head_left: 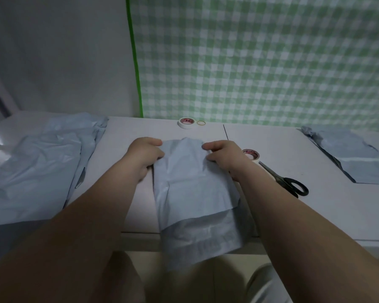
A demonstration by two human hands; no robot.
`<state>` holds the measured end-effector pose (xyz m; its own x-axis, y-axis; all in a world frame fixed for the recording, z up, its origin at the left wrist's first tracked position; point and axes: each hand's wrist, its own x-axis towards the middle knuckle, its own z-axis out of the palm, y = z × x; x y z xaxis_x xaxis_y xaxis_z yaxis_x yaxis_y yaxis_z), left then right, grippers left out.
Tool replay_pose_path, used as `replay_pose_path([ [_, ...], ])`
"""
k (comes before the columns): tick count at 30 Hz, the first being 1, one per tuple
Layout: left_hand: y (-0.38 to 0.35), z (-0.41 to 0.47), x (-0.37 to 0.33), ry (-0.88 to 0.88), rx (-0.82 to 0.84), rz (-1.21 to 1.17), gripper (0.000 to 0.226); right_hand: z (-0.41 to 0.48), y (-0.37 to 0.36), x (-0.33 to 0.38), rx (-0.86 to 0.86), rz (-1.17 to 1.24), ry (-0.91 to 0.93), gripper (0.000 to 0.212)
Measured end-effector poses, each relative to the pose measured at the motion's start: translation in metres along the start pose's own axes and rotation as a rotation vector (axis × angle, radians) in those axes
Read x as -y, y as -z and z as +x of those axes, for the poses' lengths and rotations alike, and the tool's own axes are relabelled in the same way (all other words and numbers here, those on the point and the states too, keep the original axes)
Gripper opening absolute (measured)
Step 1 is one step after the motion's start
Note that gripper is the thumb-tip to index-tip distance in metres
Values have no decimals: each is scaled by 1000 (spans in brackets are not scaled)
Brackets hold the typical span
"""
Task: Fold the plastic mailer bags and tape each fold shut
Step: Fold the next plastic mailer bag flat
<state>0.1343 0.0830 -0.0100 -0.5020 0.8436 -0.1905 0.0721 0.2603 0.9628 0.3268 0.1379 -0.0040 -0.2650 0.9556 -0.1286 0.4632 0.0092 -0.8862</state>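
Blue mailer [193, 189] pinched by left hand [145, 155] and right hand [224, 157]; far tape roll [186, 123], red print illegible.

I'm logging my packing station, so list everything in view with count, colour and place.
Light blue plastic mailer bag: one, white table centre, overhanging near edge.
Crumpled blue mailer bags: count unclear, left.
Flat blue mailer bags: count unclear, right.
Black-handled scissors: one, right of centre.
White tape rolls: two; far roll back edge, near roll beside scissors.
Yellow rubber band: one, beside far roll.
Green checked cloth: one, back wall.
Hands: left hand, right hand, gripping centre bag.
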Motion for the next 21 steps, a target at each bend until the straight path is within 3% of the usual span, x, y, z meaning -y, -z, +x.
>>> replay_pose_path([
  [4, -15, -6, -5, -11, 226, -9, 55, -4, 13, -4, -118, -332, 58, 40],
  [7, -19, -27, -9, -206, 200, 329, 62, -21, 21, -4, -126, -576, 131, 49],
  [10, -13, -71, -7, -407, 266, 703, 74, -54, 26, -2, -2, -621, 286, 62],
  [14, -7, -121, 12, -495, 393, 907, 86, -92, 24, -14, 235, -734, 427, 76],
  [16, -8, -129, 23, -554, 327, 942, 75, -100, 19, -21, 191, -791, 480, 70],
  [19, -11, -133, 27, -673, 116, 974, 41, -104, 14, -23, -43, -865, 739, 36],
  [21, -12, -133, 26, -687, 1, 1018, 30, -101, 12, -24, -178, -938, 807, 28],
])
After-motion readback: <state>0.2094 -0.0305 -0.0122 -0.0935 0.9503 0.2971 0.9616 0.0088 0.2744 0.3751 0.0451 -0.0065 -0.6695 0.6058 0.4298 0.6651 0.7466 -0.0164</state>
